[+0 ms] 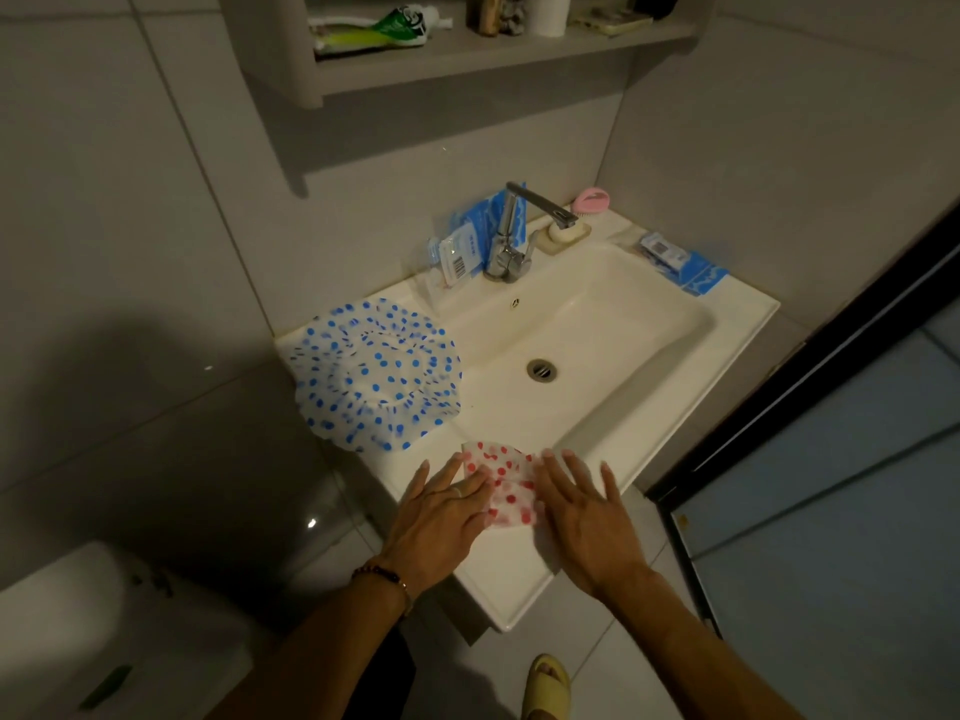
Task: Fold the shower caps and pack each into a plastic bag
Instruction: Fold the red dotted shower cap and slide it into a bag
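Observation:
A red-dotted shower cap (506, 483), folded small, lies on the front rim of the white sink (737, 314). My left hand (441, 517) presses flat on its left part with straight fingers. My right hand (587, 511) lies flat on its right edge. A blue-dotted shower cap (376, 374) lies spread out on the sink's left rim, apart from both hands. Clear and blue plastic bags (462, 252) lean behind the faucet, and more blue packets (685, 265) lie on the sink's right rim.
The chrome faucet (511, 241) stands at the back of the basin, with a soap dish (563, 233) and a pink brush (592, 200) beside it. A shelf (467, 59) with a toothpaste tube hangs above. A toilet (104, 641) is at lower left, a dark door frame (831, 356) at right.

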### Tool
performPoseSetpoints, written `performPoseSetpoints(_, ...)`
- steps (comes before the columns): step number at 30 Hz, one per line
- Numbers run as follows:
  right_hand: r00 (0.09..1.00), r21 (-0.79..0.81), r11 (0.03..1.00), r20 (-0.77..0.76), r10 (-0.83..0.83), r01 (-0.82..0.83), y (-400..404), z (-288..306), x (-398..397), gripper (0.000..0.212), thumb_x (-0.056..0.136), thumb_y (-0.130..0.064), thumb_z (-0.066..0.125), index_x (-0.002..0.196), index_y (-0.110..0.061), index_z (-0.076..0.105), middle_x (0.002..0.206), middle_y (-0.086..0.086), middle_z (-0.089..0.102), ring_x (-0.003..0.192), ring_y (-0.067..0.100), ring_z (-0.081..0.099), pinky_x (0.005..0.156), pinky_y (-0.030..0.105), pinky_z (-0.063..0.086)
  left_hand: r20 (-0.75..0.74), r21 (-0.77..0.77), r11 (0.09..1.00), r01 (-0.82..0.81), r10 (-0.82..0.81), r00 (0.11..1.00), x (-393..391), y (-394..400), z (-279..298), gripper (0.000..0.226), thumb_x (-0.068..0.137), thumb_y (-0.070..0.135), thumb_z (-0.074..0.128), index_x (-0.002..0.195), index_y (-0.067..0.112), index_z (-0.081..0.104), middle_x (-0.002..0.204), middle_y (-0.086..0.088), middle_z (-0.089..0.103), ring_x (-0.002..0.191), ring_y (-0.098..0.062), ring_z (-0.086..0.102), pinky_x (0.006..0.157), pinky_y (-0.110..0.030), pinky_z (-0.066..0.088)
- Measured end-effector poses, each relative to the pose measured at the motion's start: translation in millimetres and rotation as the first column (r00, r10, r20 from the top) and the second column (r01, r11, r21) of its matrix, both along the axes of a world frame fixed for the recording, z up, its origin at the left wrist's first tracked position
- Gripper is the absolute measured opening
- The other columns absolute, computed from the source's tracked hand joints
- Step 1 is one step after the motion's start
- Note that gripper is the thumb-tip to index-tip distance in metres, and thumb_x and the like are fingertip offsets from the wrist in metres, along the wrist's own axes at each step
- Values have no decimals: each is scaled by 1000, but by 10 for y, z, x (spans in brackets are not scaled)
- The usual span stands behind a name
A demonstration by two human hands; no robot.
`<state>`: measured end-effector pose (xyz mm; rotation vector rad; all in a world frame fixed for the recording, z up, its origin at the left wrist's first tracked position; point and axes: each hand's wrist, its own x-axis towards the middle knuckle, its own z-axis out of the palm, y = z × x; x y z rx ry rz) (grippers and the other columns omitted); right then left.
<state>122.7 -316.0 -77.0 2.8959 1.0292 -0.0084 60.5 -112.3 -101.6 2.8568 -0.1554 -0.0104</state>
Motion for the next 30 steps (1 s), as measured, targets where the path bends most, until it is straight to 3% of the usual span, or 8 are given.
performPoseSetpoints(4, 990, 55, 996, -121, 72, -66, 323, -124, -110, 51, 98, -38, 25, 141, -17, 42, 147, 4, 40, 136, 26, 38, 106, 58, 16, 33, 104, 994, 37, -41, 999, -30, 50, -39, 52, 96, 44, 18, 136, 25, 47, 137, 9, 52, 136, -22, 35, 109, -54, 25)
performPoseSetpoints(8, 992, 13, 996, -88, 90, -89, -96, -189, -36, 57, 100, -48, 18, 148, -20, 25, 154, 3, 23, 141, 24, 24, 111, 54, 10, 4, 4, 1000, -11, 11, 1000, -69, 46, -5, 57, 92, 53, 24, 142, 31, 36, 147, 14, 34, 143, -16, 14, 115, -54, -1)
performPoseSetpoints(10, 992, -13, 992, -39, 121, -122, -161, -94, 25, 59, 96, -50, 28, 144, -18, 34, 150, 6, 36, 138, 28, 34, 109, 54, 21, 4, 11, 1000, -14, 14, 1000, -59, 34, 24, 66, 84, 63, 33, 142, 30, 37, 147, 13, 34, 143, -17, 14, 113, -55, -2)
performPoseSetpoints(15, 988, 161, 976, -19, 153, -148, 109, -20, 35, 37, 86, -36, 55, 119, -21, 57, 116, 2, 63, 103, 24, 61, 87, 42, 52, 77, 110, 994, -3, -5, 997, 25, -39, 83, 54, 87, 58, 38, 126, 25, 55, 130, -3, 55, 124, -24, 45, 108, -46, 30)
performPoseSetpoints(19, 986, 389, 920, -136, 98, -38, 185, 25, 47, 19, 90, -31, 51, 95, -20, 65, 89, -1, 68, 75, 18, 61, 66, 37, 54, 138, 14, 999, -30, 27, 990, 48, -79, 262, 35, 94, 45, 44, 118, 25, 60, 114, 3, 63, 106, -16, 51, 93, -30, 35)
performPoseSetpoints(24, 822, 468, 828, -569, 14, 309, 193, 196, 49, 26, 87, -37, 50, 102, -20, 62, 92, -1, 69, 81, 16, 65, 73, 35, 57, 34, -335, 929, -159, 180, 983, -43, -32, 332, 23, 96, 30, 46, 115, 20, 53, 105, 2, 61, 95, -12, 57, 85, -23, 49)
performPoseSetpoints(27, 823, 418, 848, -566, -37, 326, 255, 128, -11, 21, 90, -35, 50, 104, -22, 59, 96, -1, 67, 84, 17, 64, 77, 36, 57, -33, -423, 881, -211, 218, 975, -92, -36, 291, 23, 94, 30, 49, 114, 20, 51, 103, 2, 60, 91, -12, 59, 78, -25, 54)
performPoseSetpoints(30, 887, 388, 884, -457, -60, 259, 320, 84, -40, 27, 90, -33, 56, 116, -26, 58, 101, 0, 58, 86, 16, 59, 77, 28, 51, 98, -301, 929, -215, 254, 962, -102, -31, 211, 24, 91, 29, 56, 113, 20, 58, 112, -2, 58, 103, -15, 51, 87, -29, 49)
